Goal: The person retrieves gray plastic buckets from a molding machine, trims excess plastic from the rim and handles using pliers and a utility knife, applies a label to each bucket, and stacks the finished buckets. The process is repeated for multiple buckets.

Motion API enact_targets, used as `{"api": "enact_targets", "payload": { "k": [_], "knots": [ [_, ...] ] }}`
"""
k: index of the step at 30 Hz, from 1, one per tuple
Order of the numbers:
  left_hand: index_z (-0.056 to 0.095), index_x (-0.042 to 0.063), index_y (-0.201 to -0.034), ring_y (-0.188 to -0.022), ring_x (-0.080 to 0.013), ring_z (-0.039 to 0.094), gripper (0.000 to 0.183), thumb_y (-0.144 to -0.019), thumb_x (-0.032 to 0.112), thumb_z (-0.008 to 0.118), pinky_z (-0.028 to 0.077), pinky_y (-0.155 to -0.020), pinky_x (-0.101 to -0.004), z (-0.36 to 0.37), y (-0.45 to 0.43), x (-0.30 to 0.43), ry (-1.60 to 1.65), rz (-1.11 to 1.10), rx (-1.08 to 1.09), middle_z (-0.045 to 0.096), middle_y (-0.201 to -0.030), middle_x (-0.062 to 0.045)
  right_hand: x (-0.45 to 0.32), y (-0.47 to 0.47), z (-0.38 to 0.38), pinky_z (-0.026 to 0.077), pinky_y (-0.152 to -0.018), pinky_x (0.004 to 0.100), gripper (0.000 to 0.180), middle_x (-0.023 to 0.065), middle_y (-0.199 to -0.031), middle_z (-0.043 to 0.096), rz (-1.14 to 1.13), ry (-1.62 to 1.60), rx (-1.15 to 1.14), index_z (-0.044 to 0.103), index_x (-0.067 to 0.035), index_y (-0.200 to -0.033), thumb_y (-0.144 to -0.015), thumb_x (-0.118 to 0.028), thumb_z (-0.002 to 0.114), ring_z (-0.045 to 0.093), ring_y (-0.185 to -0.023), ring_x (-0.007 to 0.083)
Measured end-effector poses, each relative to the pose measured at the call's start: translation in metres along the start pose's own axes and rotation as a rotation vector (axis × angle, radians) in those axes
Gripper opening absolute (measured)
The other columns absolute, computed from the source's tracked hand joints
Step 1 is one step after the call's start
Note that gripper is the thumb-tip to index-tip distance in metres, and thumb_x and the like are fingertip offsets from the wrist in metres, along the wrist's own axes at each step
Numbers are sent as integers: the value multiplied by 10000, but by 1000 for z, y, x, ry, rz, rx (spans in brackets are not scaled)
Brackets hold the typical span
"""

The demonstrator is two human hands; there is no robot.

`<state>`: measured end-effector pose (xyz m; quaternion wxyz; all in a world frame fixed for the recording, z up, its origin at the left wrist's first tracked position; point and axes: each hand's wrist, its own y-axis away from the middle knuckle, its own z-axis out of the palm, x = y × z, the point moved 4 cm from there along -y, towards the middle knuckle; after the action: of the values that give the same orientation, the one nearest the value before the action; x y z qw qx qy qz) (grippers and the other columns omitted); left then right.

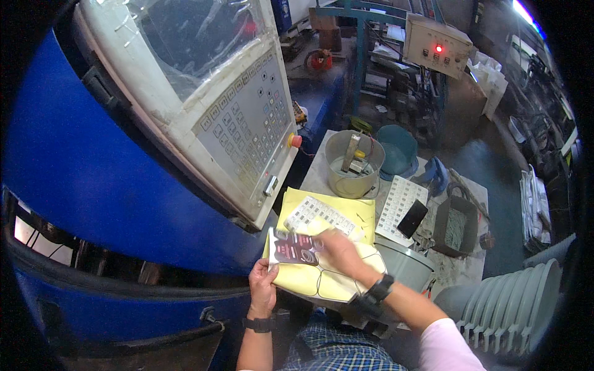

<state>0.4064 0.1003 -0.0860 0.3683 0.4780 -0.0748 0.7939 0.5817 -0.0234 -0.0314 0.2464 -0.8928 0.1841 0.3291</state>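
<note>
My left hand (263,287) pinches the left edge of a sheet of stickers (336,284), thumb on top. Its backing is yellow with rounded die-cut outlines, and dark maroon printed labels (290,252) are still on its upper left part. Over the sheet, my right hand (343,255) is blurred by motion, its fingertips at the right end of the labels. Whether those fingers grip a label cannot be made out. Beneath lie more yellow sheets (366,208) and a white printed sheet with a grid of small pictures (320,213).
A machine control panel (246,130) with a red emergency stop button (295,140) rises at the left. The table holds a bucket with tools (352,183), a teal bucket (399,143), a phone (412,219) and a dark bin (457,232). Stacked grey buckets (515,301) stand right.
</note>
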Motion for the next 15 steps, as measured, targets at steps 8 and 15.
{"api": "enact_targets", "payload": {
  "k": [8,15],
  "knots": [
    [556,8,-978,-935,-134,567,166,-832,-56,603,437,-877,-268,11,6,8,1,-30,-69,615,-1003,-77,-54,0,30,448,-698,393,140,99,-821,567,-56,-246,46,605,-58,-867,-771,-137,667,553,-792,291],
    [604,-12,-961,-895,-116,591,153,-819,-66,619,451,-829,-231,25,-5,19,-96,-34,-91,641,-975,-69,-75,-11,15,442,-622,400,138,88,-753,543,-256,177,103,599,-51,-821,-730,-146,641,535,-706,270]
  ]
}}
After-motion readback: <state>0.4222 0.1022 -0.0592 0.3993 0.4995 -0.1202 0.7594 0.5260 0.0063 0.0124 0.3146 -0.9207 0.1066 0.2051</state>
